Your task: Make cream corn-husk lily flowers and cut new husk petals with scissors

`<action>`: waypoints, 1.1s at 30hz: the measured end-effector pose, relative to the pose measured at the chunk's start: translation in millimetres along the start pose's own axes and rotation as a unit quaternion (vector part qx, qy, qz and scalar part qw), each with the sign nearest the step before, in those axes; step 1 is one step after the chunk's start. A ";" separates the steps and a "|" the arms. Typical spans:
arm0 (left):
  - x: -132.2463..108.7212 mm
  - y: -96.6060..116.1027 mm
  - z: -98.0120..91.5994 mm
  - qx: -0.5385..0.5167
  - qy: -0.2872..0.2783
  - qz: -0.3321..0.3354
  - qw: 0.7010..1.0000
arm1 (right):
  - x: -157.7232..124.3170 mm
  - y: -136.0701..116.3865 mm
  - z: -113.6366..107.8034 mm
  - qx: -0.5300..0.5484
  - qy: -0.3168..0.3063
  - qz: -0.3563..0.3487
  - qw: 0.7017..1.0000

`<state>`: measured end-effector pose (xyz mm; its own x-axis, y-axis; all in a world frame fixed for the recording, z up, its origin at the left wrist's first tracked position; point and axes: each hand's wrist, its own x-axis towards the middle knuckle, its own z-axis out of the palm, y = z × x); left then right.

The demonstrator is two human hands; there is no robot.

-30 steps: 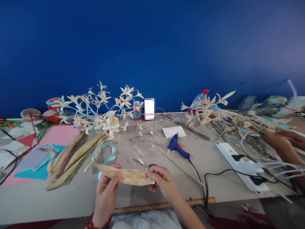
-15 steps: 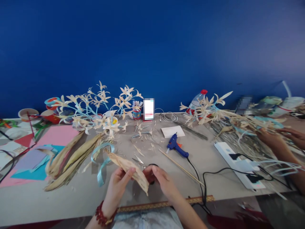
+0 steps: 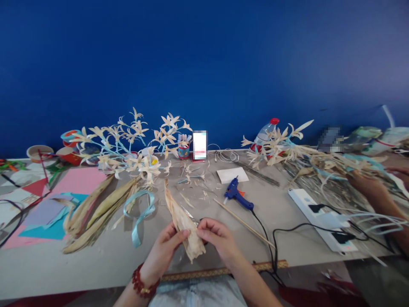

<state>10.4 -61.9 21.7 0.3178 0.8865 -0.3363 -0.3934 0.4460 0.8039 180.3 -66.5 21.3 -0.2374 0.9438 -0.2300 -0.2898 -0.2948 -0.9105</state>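
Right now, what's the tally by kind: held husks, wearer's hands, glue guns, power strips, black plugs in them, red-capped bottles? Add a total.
Held husk: 1
Wearer's left hand and right hand: 2
Glue gun: 1
Power strip: 1
Black plugs: 2
Red-capped bottle: 1
Total: 8
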 end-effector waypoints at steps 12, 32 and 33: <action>-2.1 2.2 -0.2 0.056 -0.029 0.020 0.998 | 2.7 0.8 0.7 -0.041 -0.037 -0.025 0.998; -2.1 1.5 -1.8 -0.001 -0.017 -0.001 1.000 | 4.0 -14.6 5.8 -0.101 -0.018 -0.071 0.992; -2.1 1.6 -1.3 0.010 -0.024 0.005 1.000 | 6.1 -13.8 8.1 -0.093 -0.022 -0.070 0.993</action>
<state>8.1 -62.9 23.1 0.3542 0.8842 -0.3047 -0.3798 0.4337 0.8171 175.3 -57.8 35.2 -0.2490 0.9648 -0.0850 -0.1473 -0.1244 -0.9812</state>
